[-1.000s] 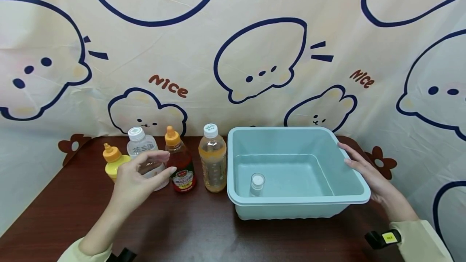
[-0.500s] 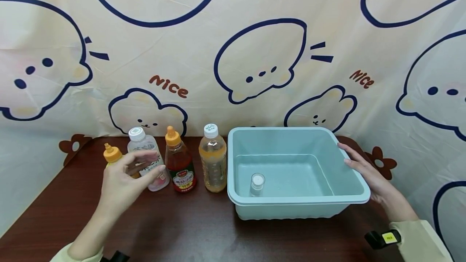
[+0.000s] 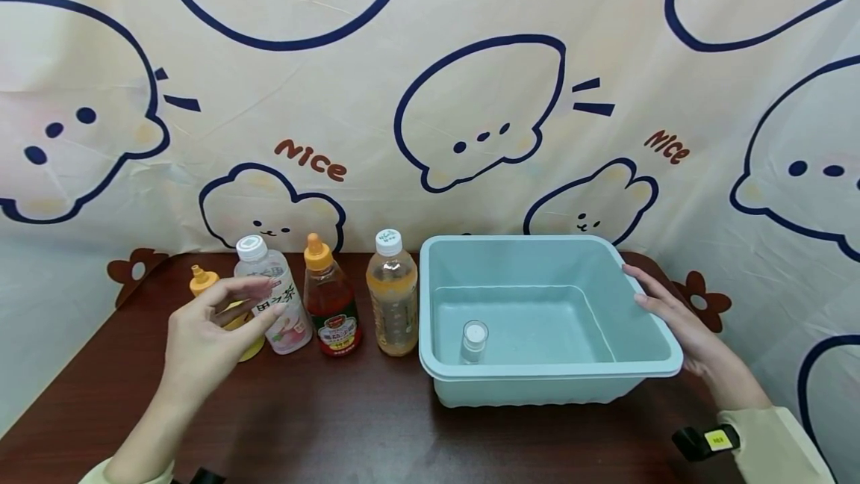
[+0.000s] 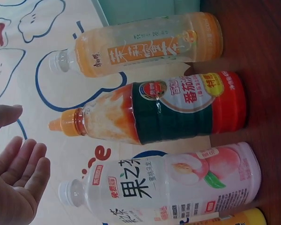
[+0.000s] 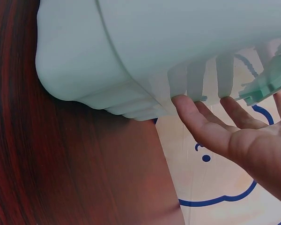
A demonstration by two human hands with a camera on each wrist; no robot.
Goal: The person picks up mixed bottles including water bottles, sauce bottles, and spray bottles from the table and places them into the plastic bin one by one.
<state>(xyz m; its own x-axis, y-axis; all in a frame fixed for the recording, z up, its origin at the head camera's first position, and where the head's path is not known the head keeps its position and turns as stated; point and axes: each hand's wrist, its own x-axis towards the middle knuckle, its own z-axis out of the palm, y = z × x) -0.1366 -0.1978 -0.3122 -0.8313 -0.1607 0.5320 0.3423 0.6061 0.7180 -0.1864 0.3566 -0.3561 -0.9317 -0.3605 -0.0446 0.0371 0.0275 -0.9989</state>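
My left hand [image 3: 204, 323] hovers with relaxed, parted fingers and nothing between them. It partly hides the yellow squeeze bottle [image 3: 204, 280] and a peach tea bottle [image 4: 173, 185] with a white cap. Beside these stand a ketchup bottle [image 4: 178, 110] with an orange nozzle cap and a bottle of amber drink [image 3: 393, 297]. On the right, my right hand [image 3: 685, 327] holds the side of the pale blue-green basin [image 3: 551, 370]. Two digits reach its rim in the head view. In the right wrist view, several fingertips [image 5: 180, 101] touch its outer wall.
A small clear bottle with a white cap [image 3: 475, 334] stands inside the basin near its front left corner. The dark wooden table [image 3: 376, 432] carries everything. Behind it hangs a cartoon-printed cloth [image 3: 470, 110].
My left hand has moved left and slightly down, away from the ketchup bottle, uncovering more of the peach tea bottle. My right hand, the basin and the bottles stay where they were.
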